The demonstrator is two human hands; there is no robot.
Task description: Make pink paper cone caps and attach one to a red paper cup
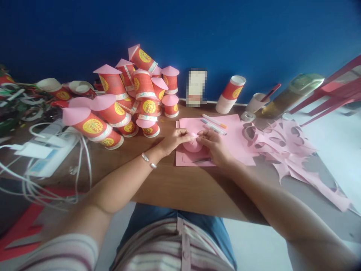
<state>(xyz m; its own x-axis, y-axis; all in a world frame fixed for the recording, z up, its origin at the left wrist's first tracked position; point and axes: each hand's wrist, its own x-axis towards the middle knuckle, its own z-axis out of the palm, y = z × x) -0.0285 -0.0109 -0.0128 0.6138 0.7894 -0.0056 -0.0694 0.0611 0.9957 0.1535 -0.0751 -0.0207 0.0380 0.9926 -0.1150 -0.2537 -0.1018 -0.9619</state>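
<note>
Both of my hands meet over a small round piece of pink paper (192, 146) above the pink sheets. My left hand (176, 140) pinches its left side between thumb and forefinger. From the other side, my right hand (212, 143) grips the same piece near its top. Beneath them lie flat pink paper sheets (237, 139). A dark, thin tool, perhaps scissors (201, 160), rests on the sheets by my right hand, partly hidden. Several pens (214, 121) lie just beyond my fingers.
Red paper cups with pink cone tops (113, 82) are piled at the back left. A white power strip (46, 158) with cables sits left. Pink paper offcuts (284, 143) spread right. Behind stand stacked cups (231, 94), a cup holding a pen (256, 102) and a bottle (293, 92).
</note>
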